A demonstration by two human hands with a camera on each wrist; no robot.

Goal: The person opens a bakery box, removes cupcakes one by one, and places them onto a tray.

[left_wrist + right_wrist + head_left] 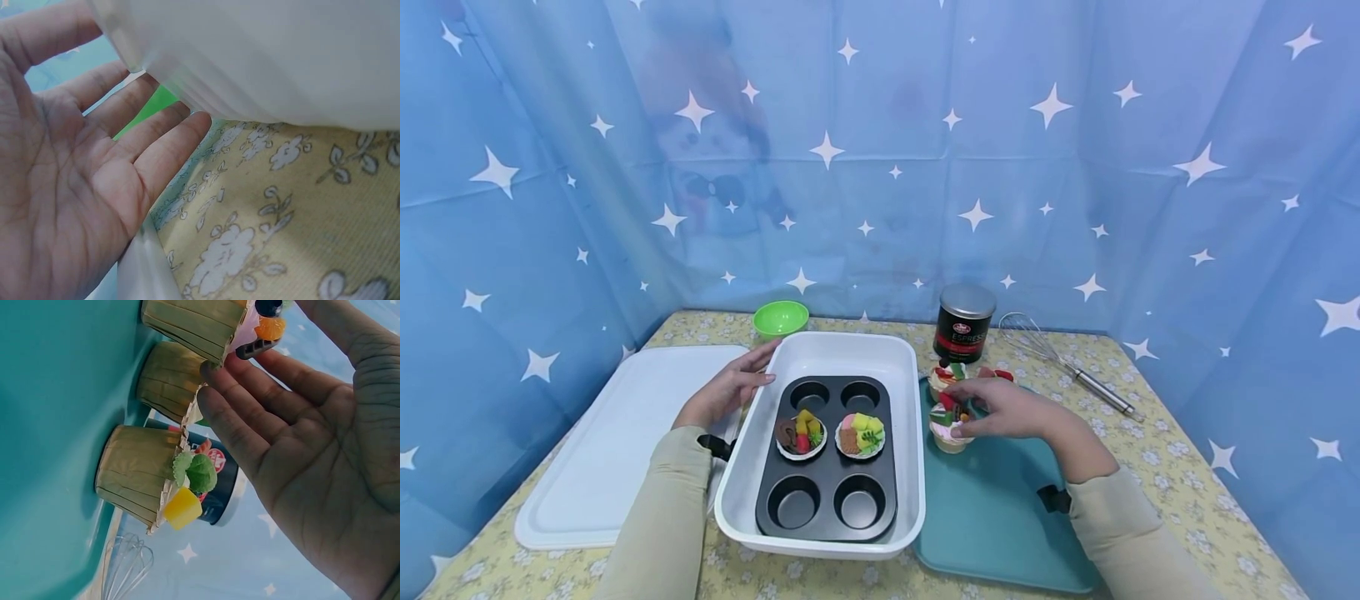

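Note:
My left hand [733,387] rests against the outer left wall of a deep white baking dish [842,550], its fingers fairly straight in the left wrist view. Inside the dish lies a dark muffin tin [827,462]. Two of its cups hold toy cupcakes, one with a brown and yellow topping [801,435], another with a yellow and green topping [861,437]. Over the teal tray [1000,517], my right hand [1011,408] reaches around the nearest cupcake [951,437], thumb and loosely extended fingers on either side. Two more cupcakes stand behind it, including one with a mint leaf [137,475].
A white board [617,442] lies at the left. Behind the dish sits a green bowl [781,320]. A black espresso tin [964,325] and a whisk [1075,371] are at the back right. Starred blue curtains enclose the flowered tablecloth.

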